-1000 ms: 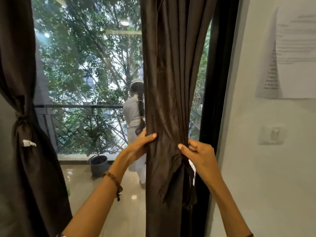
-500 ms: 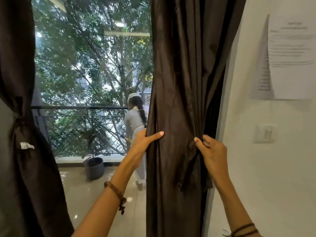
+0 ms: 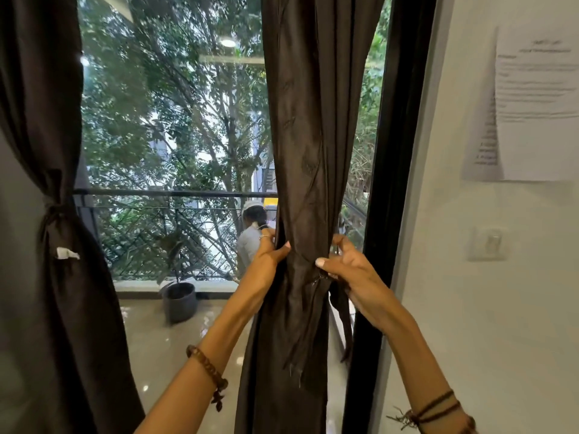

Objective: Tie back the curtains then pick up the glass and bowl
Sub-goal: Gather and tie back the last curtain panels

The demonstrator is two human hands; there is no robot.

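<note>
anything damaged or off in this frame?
The tie strip hanging off the right curtain, below the right hand, has a frayed end with loose threads. The left curtain is already tied; a white tag sticks out of it.

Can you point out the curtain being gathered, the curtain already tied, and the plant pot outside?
Right curtain (image 3: 313,151): head view, on its hanging folds.
Left curtain (image 3: 56,214): head view, on its tied waist.
Plant pot (image 3: 181,302): head view, on its dark side.

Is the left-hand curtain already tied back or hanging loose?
Tied back: the left curtain is cinched into a narrow waist by a tie, flaring out below it.
</note>
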